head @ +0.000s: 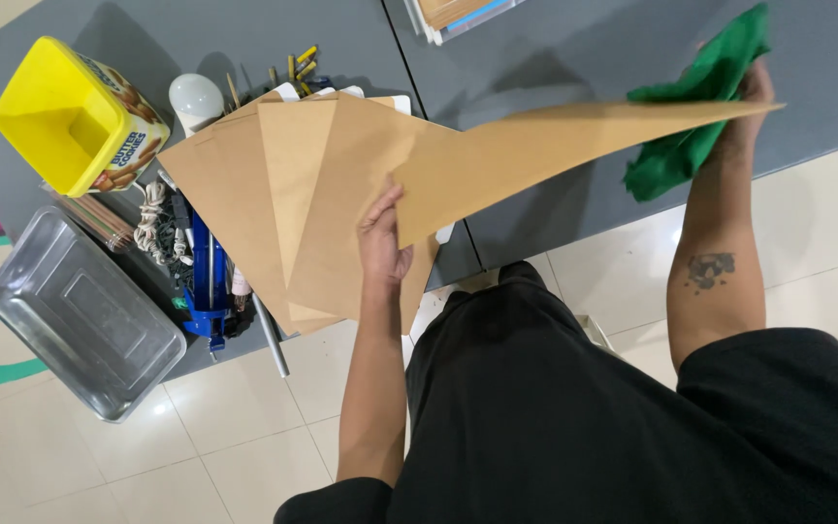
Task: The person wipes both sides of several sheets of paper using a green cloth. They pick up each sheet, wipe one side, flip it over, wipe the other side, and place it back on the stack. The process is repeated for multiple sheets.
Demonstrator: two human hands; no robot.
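Over the grey counter point(555, 184): brown kraft sheet point(535, 150) stretched taut between both hands.
Left hand point(383, 238) pinching its near edge; right hand point(751, 92) clamping far corner with green cloth point(695, 107).

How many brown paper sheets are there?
4 that I can make out: three fanned sheets on the table, one long sheet held by both hands. More may hide underneath.

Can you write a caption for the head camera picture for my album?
Left hand and right hand lift a brown paper sheet over a grey table; green cloth in the right.
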